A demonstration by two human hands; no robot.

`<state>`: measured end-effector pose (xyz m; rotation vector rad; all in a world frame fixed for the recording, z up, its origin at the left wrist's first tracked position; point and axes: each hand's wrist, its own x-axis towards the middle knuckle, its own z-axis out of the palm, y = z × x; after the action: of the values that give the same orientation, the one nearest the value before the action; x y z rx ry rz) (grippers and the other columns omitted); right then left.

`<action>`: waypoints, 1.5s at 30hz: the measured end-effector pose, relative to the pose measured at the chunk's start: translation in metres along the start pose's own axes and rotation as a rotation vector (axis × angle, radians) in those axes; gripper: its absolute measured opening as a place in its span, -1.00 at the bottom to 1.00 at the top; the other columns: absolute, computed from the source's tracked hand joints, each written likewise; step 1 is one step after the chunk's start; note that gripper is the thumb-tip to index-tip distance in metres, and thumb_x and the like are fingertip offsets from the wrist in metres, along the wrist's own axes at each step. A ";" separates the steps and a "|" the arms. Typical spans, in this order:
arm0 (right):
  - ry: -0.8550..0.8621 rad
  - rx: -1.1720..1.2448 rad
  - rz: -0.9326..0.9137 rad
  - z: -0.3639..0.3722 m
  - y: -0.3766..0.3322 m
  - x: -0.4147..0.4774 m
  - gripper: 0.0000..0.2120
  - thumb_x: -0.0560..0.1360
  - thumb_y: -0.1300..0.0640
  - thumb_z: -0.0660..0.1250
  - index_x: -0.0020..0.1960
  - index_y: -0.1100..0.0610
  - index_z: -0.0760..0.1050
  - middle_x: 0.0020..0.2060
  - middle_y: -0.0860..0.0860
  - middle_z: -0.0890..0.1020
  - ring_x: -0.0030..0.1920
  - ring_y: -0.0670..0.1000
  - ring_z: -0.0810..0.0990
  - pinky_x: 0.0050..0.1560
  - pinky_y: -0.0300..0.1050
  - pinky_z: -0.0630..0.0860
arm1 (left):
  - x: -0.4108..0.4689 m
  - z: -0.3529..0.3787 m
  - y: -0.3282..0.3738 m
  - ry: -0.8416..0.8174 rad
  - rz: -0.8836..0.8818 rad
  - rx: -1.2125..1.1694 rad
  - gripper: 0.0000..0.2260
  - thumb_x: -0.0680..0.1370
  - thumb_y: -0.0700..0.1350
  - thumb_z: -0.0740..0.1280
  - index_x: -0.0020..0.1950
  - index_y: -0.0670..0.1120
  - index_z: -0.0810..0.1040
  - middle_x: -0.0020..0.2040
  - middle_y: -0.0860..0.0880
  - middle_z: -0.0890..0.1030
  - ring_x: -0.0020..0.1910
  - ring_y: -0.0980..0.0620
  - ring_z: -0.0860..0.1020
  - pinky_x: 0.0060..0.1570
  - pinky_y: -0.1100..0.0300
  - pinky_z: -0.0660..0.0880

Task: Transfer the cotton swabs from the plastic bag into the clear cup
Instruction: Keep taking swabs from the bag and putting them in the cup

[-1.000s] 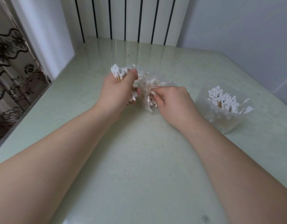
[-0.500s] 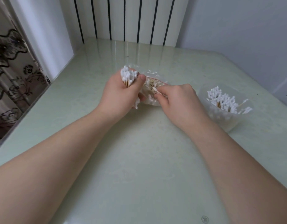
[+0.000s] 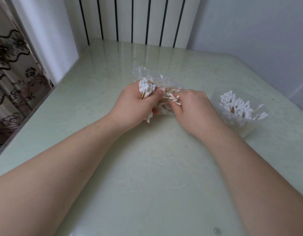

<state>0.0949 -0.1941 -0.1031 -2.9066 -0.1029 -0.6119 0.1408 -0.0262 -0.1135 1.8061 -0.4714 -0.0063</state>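
Since the earlier frame our left hand [image 3: 133, 104] has dropped closer to our right hand [image 3: 193, 108], and more of the plastic bag [image 3: 142, 73] shows crumpled behind them. We clench a bundle of cotton swabs [image 3: 146, 88] upright in the left fist, while the right fingers pinch a few loose swabs [image 3: 174, 99] at the bag. Right of both hands, the clear cup [image 3: 241, 128] stands on the table [image 3: 147, 176], holding many swabs

Two bare forearms come in from the 7 and 5 o'clock corners, ending near centre in a bare left hand [image 3: 135, 103] and a bare right hand [image 3: 194, 109]. The left thumb shows a short nail.
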 end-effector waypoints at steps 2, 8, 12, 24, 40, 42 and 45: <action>0.021 -0.005 -0.004 -0.001 0.000 -0.001 -0.79 0.61 0.04 0.26 -0.02 0.16 0.59 -0.07 0.17 0.64 -0.02 0.26 0.57 -0.08 0.03 0.42 | 0.001 -0.001 -0.001 0.034 0.004 -0.014 -0.81 0.63 -0.04 0.37 0.01 -0.16 0.62 -0.24 -0.04 0.71 -0.32 0.01 0.70 -0.35 0.11 0.61; 0.113 0.077 0.001 -0.005 -0.001 -0.003 -0.80 0.62 0.06 0.26 -0.17 0.07 0.39 -0.18 0.20 0.61 -0.10 0.28 0.56 -0.16 0.02 0.34 | 0.004 -0.002 -0.004 0.081 -0.022 0.005 -0.83 0.65 -0.04 0.32 -0.04 -0.10 0.62 -0.40 -0.03 0.65 -0.42 0.04 0.64 -0.39 0.19 0.51; 0.120 0.094 0.021 -0.009 -0.002 -0.005 -0.76 0.63 0.07 0.26 -0.19 0.09 0.34 -0.19 0.23 0.61 -0.10 0.30 0.54 -0.19 -0.08 0.14 | 0.004 -0.002 -0.004 0.063 -0.037 -0.001 -0.84 0.65 -0.06 0.32 0.03 -0.12 0.63 -0.36 -0.07 0.66 -0.42 0.01 0.64 -0.39 0.18 0.50; 0.194 0.108 0.024 -0.019 0.000 -0.008 -0.74 0.63 0.08 0.26 -0.11 0.25 0.52 -0.30 0.16 0.54 -0.14 0.29 0.54 -0.23 -0.10 0.10 | 0.006 -0.001 -0.009 0.078 -0.043 0.119 -0.89 0.59 -0.05 0.35 0.01 -0.03 0.66 -0.35 0.00 0.67 -0.43 0.06 0.61 -0.34 0.23 0.47; 0.310 0.284 0.179 -0.026 -0.003 -0.009 -0.75 0.63 0.08 0.28 -0.04 0.25 0.59 -0.46 -0.18 0.35 -0.43 -0.13 0.37 -0.35 -0.16 0.18 | 0.003 -0.003 -0.004 0.115 -0.031 0.125 -0.87 0.58 -0.02 0.33 -0.09 0.05 0.68 -0.32 0.02 0.68 -0.30 0.05 0.65 -0.16 0.07 0.61; 0.304 0.299 0.199 -0.026 -0.003 -0.009 -0.76 0.63 0.07 0.27 -0.04 0.23 0.59 -0.47 -0.16 0.37 -0.43 -0.16 0.39 -0.37 -0.35 0.28 | 0.003 -0.004 -0.003 0.156 -0.017 0.084 -0.84 0.59 -0.01 0.33 -0.16 0.09 0.65 -0.35 0.05 0.66 -0.31 0.06 0.63 -0.18 0.10 0.56; 0.295 0.329 0.205 -0.026 -0.003 -0.008 -0.76 0.63 0.05 0.26 -0.03 0.21 0.59 -0.45 -0.13 0.47 -0.38 -0.07 0.52 -0.34 -0.30 0.35 | 0.002 -0.005 0.001 0.226 -0.006 0.054 -0.69 0.62 -0.01 0.31 -0.33 0.01 0.48 -0.48 0.09 0.55 -0.40 0.09 0.56 -0.25 0.16 0.44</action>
<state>0.0770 -0.1957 -0.0827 -2.4443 0.1198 -0.8836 0.1439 -0.0219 -0.1109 1.8351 -0.3078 0.2065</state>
